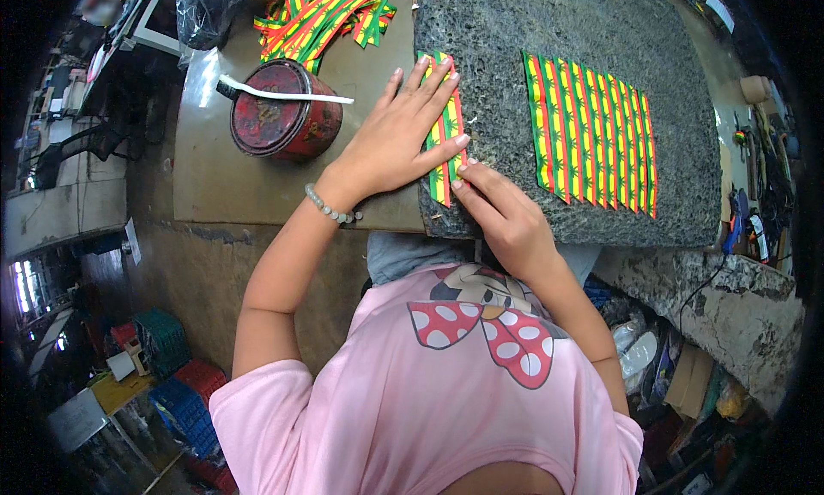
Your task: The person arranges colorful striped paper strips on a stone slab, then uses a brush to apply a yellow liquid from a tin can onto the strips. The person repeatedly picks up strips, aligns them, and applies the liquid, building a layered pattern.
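Note:
Striped ribbon strips [440, 133] in green, yellow and red with dark leaf shapes lie along the left edge of a dark, rough board [489, 83]. Across them my left hand [402, 135] lies flat, fingers stretched out and pressing down. My right hand [506, 212] has its fingertips closed at the strips' lower right edge, by my left thumb. Right of my hands, a row of several matching strips [590, 139] lies side by side on the board. Their lower ends are cut at a slant.
A red, stained round tin [318, 122] stands left of the board, with a white-handled brush [300, 96] across its lid. Behind it is a loose pile of striped strips [322, 19] beside a black plastic bag [210, 15]. Crates [184, 413] stand on the floor at lower left.

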The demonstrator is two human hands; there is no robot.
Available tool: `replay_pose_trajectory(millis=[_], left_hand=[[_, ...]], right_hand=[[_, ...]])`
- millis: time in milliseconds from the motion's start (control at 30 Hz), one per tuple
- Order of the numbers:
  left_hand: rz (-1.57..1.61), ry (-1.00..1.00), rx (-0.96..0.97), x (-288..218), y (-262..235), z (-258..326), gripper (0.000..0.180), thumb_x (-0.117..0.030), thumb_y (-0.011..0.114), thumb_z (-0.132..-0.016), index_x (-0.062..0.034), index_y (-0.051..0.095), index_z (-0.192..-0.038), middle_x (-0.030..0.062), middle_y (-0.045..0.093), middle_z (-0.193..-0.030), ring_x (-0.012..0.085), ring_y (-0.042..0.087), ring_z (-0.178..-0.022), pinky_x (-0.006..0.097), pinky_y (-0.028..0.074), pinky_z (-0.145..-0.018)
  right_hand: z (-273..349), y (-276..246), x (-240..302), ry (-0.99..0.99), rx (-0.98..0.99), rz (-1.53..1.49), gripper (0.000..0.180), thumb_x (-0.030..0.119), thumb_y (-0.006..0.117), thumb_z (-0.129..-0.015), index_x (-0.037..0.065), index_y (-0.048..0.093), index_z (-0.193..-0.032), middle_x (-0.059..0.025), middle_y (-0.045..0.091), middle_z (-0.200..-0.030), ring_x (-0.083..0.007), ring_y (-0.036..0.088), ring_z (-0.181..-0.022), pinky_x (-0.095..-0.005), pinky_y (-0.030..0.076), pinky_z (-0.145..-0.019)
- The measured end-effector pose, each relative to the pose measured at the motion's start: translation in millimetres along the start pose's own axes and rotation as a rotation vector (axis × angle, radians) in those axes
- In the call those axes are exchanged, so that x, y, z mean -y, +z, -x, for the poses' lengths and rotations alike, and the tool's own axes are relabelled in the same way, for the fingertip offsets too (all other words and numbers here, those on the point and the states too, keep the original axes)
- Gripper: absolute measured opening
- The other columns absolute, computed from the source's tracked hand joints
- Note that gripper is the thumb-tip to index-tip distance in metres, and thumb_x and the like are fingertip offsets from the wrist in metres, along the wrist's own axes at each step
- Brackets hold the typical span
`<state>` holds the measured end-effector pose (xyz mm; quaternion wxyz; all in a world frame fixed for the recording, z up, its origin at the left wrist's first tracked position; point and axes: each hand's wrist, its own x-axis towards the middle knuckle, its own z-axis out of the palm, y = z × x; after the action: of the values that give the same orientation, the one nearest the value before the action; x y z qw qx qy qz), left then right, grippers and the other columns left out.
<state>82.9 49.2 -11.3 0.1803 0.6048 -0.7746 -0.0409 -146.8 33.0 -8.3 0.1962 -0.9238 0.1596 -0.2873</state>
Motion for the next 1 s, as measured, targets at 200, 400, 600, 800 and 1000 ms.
replay_pose_trajectory(millis=[200, 400, 600, 800, 1000], left_hand=[[0.019, -0.014, 0.001, 1, 3, 4, 0.082, -0.054, 0.053, -0.098, -0.0021, 0.030, -0.156, 0.0172, 0.027, -0.164, 0.0375, 0.021, -0.153, 0.054, 0.015, -0.123], [0.040, 0.010, -0.007, 2, 2, 5, 0.083, -0.052, 0.056, -0.096, -0.0026, 0.029, -0.157, 0.0178, 0.024, -0.165, 0.0403, 0.021, -0.152, 0.055, 0.015, -0.123], [0.048, 0.018, 0.000, 1, 4, 6, 0.084, -0.054, 0.056, -0.096, 0.0002, 0.030, -0.155, 0.0202, 0.023, -0.165, 0.0437, 0.021, -0.151, 0.055, 0.017, -0.122], [0.041, 0.020, 0.005, 3, 7, 9, 0.085, -0.056, 0.054, -0.095, 0.0014, 0.031, -0.154, 0.0219, 0.027, -0.162, 0.0420, 0.021, -0.152, 0.056, 0.014, -0.123], [0.045, 0.022, -0.068, 3, 12, 8, 0.087, -0.059, 0.055, -0.094, 0.0028, 0.036, -0.151, 0.0242, 0.036, -0.156, 0.0409, 0.025, -0.150, 0.059, 0.010, -0.123]], right_hand=[[1, -5, 6, 0.014, 0.053, -0.003, 0.035, 0.004, 0.062, -0.083, -0.006, 0.065, -0.116, -0.0200, 0.063, -0.121, -0.0361, 0.064, -0.116, -0.0403, 0.055, -0.096], [2, -7, 9, 0.013, 0.089, 0.005, 0.038, 0.003, 0.061, -0.081, -0.008, 0.065, -0.117, -0.0201, 0.063, -0.122, -0.0383, 0.063, -0.117, -0.0416, 0.054, -0.097], [-20, -29, 24, 0.090, 0.287, 0.008, 0.039, -0.001, 0.066, -0.078, -0.005, 0.067, -0.117, -0.0186, 0.066, -0.120, -0.0373, 0.063, -0.118, -0.0431, 0.054, -0.099], [-116, -52, -26, 0.196, 0.403, -0.190, 0.025, 0.004, 0.064, -0.087, -0.001, 0.069, -0.111, -0.0194, 0.070, -0.095, -0.0340, 0.069, -0.090, -0.0441, 0.054, -0.081], [-233, 78, -96, -0.269, 0.029, 0.075, 0.029, 0.011, 0.067, -0.085, 0.010, 0.074, -0.113, -0.0130, 0.069, -0.115, -0.0363, 0.064, -0.104, -0.0448, 0.054, -0.094]])
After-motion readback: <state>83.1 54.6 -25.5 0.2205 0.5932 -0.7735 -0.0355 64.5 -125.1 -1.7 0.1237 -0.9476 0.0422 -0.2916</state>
